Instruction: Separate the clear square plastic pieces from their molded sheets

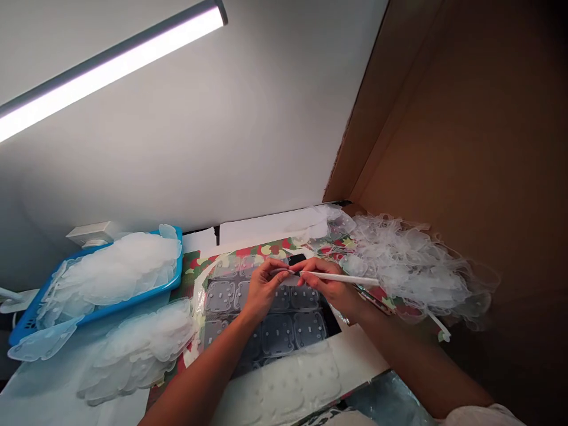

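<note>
My right hand [323, 284] grips a long white plastic rod [341, 278] that runs out to the right. My left hand [266, 290] pinches a thin greyish piece [280, 271] at the rod's inner end, too small to name. Both hands hover over a sheet of clear moulded plastic blisters [266, 313] lying on a dark backing. The blisters are rounded squares with small raised bumps, and my forearms hide part of them.
A blue plastic tray [57, 319] piled with translucent moulded pieces stands at the left, and another loose pile [142, 355] lies next to it. Clear plastic scraps [412, 266] heap up against a cardboard wall [457, 118] on the right, over patterned paper [261, 248]. A tube lamp [110, 65] hangs overhead.
</note>
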Demonstrator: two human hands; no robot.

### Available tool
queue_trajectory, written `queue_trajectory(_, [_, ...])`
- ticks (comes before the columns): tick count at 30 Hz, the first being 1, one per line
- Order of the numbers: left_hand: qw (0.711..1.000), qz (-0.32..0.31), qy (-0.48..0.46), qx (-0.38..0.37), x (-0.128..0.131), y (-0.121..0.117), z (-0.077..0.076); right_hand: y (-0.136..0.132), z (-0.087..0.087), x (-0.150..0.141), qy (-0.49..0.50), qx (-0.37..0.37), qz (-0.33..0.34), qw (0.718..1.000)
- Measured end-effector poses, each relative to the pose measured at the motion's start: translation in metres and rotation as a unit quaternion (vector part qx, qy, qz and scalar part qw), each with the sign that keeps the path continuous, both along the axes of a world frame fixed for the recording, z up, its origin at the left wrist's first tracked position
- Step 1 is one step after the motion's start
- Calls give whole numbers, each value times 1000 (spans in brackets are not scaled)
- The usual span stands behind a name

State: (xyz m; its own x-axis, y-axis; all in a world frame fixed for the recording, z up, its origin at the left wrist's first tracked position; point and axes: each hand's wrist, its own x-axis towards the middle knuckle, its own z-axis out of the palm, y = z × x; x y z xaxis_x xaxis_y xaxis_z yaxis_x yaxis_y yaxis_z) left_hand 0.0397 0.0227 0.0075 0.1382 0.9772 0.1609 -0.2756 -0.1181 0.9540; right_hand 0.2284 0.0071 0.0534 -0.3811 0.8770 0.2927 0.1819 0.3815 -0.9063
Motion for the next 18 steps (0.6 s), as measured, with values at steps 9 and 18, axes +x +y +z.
queue_trajectory(9, [990,-31,-135,-17,7,-14,14,-23,13,-9,0,100,-49,994])
queue_trajectory(18, [977,-73,-197,-44,11,-20,25,-25,7,-8,72,48,-53,995])
